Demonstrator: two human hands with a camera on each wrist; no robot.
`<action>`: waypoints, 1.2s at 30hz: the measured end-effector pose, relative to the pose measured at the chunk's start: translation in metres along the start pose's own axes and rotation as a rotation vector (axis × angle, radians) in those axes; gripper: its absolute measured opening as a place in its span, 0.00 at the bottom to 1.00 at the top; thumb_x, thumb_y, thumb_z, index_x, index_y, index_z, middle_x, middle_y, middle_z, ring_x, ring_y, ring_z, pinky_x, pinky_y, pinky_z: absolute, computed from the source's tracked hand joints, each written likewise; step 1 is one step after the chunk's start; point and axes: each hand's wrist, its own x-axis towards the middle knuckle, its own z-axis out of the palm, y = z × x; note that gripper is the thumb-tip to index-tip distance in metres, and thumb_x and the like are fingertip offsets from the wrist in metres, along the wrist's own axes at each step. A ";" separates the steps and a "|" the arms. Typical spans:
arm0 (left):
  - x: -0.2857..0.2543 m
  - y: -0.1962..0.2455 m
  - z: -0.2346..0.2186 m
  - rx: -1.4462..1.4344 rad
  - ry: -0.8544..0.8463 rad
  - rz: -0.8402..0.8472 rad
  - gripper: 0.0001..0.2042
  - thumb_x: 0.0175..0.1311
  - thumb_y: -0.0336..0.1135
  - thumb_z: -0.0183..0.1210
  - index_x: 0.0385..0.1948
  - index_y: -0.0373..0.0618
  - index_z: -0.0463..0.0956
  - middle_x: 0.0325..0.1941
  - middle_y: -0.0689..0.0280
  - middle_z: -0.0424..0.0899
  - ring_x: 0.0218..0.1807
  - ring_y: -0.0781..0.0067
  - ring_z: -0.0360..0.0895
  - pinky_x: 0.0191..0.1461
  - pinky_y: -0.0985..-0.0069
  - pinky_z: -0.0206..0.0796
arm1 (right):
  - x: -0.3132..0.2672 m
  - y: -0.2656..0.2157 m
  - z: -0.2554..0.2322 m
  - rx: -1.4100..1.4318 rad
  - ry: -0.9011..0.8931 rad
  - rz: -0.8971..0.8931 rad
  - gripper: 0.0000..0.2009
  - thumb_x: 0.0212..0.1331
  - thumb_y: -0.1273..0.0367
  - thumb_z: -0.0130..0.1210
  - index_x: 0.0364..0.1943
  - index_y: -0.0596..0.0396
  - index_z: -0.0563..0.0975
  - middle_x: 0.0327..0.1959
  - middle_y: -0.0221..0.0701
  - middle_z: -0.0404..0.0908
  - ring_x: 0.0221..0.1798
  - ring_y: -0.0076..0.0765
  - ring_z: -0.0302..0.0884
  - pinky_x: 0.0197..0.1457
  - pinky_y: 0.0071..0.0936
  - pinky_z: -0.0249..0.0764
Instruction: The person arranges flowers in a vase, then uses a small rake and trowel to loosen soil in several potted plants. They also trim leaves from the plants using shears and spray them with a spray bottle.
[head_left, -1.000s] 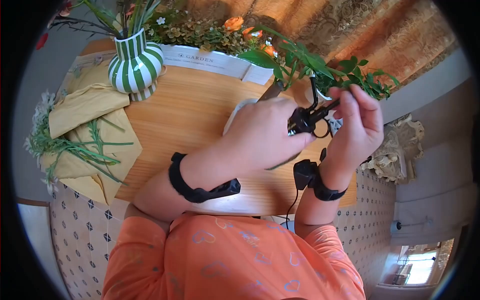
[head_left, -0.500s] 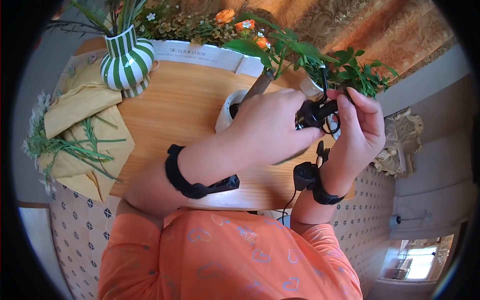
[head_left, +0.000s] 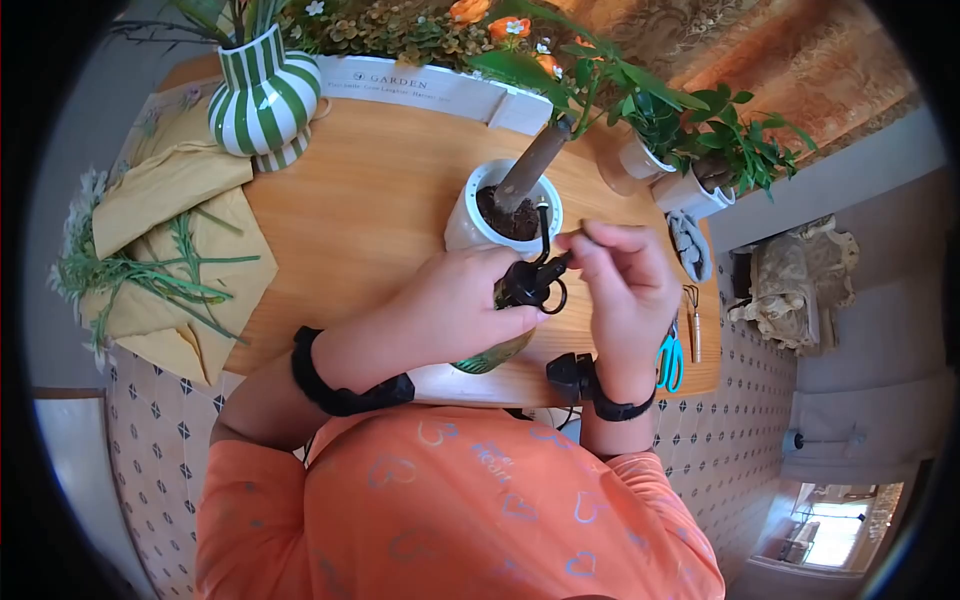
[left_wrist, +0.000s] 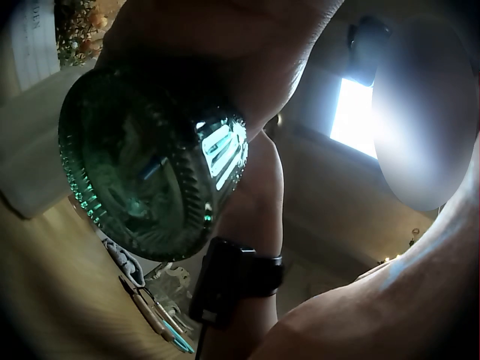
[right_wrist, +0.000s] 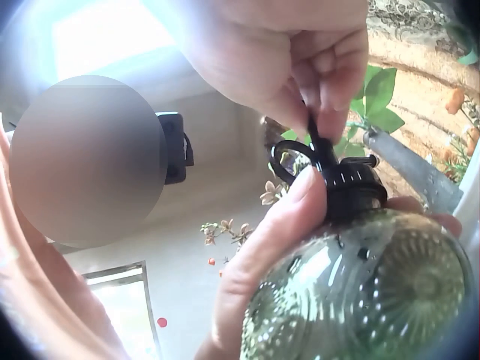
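Observation:
My left hand (head_left: 455, 305) grips a green glass bottle (left_wrist: 139, 172) around its neck, just below the black spray top (head_left: 527, 284). The fingertips of my right hand (head_left: 632, 290) pinch the end of the black plunger (right_wrist: 324, 150) on that top, beside its ring. A thin black spout points up from the top toward the white pot (head_left: 460, 225), which holds dark soil and a thick-stemmed plant (head_left: 533, 165). In the right wrist view the bottle's patterned glass body (right_wrist: 360, 292) is seen close up, with my left thumb against the black collar.
A striped vase (head_left: 265, 105) and stems on tan paper (head_left: 225, 290) lie to the left. A white GARDEN planter (head_left: 400, 90) runs along the back. At right are potted plants, a grey cloth (head_left: 689, 246), teal-handled scissors (head_left: 671, 362) and a small tool (head_left: 696, 330).
Both hands and the bottle have moved down toward the body and left, away from the back plants. The white pot, grey cloth and scissors show more fully in the head view.

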 end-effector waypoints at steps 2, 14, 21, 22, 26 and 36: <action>-0.006 -0.001 0.001 -0.089 0.063 0.071 0.12 0.49 0.34 0.63 0.34 0.40 0.75 0.31 0.60 0.79 0.35 0.63 0.77 0.42 0.70 0.68 | -0.003 -0.003 -0.001 -0.106 -0.103 0.107 0.05 0.56 0.80 0.56 0.36 0.63 0.76 0.33 0.37 0.83 0.36 0.26 0.81 0.39 0.18 0.77; 0.000 -0.001 -0.009 -0.110 -0.047 -0.094 0.13 0.50 0.36 0.63 0.34 0.40 0.76 0.27 0.66 0.78 0.31 0.76 0.73 0.39 0.75 0.67 | 0.009 0.008 0.008 0.042 0.084 0.093 0.06 0.56 0.80 0.55 0.38 0.64 0.75 0.34 0.36 0.81 0.38 0.26 0.80 0.41 0.19 0.76; 0.022 0.005 -0.012 -0.005 -0.008 -0.084 0.17 0.51 0.44 0.63 0.30 0.37 0.76 0.24 0.58 0.78 0.28 0.65 0.75 0.35 0.70 0.67 | 0.026 -0.002 0.008 -0.007 0.174 0.015 0.06 0.57 0.78 0.55 0.39 0.62 0.75 0.31 0.34 0.82 0.35 0.24 0.80 0.39 0.19 0.76; 0.025 0.010 -0.009 0.015 0.026 -0.043 0.21 0.50 0.50 0.62 0.26 0.36 0.76 0.22 0.53 0.78 0.27 0.56 0.77 0.33 0.65 0.67 | 0.029 -0.001 0.003 -0.008 0.173 0.006 0.06 0.57 0.78 0.55 0.39 0.62 0.75 0.31 0.34 0.82 0.35 0.24 0.80 0.39 0.19 0.76; 0.039 0.032 -0.012 0.016 -0.047 -0.151 0.20 0.50 0.50 0.60 0.23 0.37 0.77 0.22 0.53 0.79 0.28 0.54 0.78 0.34 0.63 0.68 | 0.039 0.000 -0.008 0.004 0.176 -0.002 0.06 0.57 0.76 0.56 0.38 0.59 0.76 0.31 0.34 0.83 0.31 0.21 0.78 0.31 0.13 0.67; 0.046 0.030 0.025 0.195 0.198 0.167 0.15 0.47 0.39 0.61 0.32 0.37 0.74 0.31 0.53 0.79 0.38 0.50 0.77 0.41 0.59 0.68 | -0.009 0.006 -0.009 -0.333 0.162 -0.283 0.36 0.46 0.76 0.63 0.62 0.59 0.57 0.43 0.37 0.75 0.41 0.28 0.74 0.43 0.24 0.71</action>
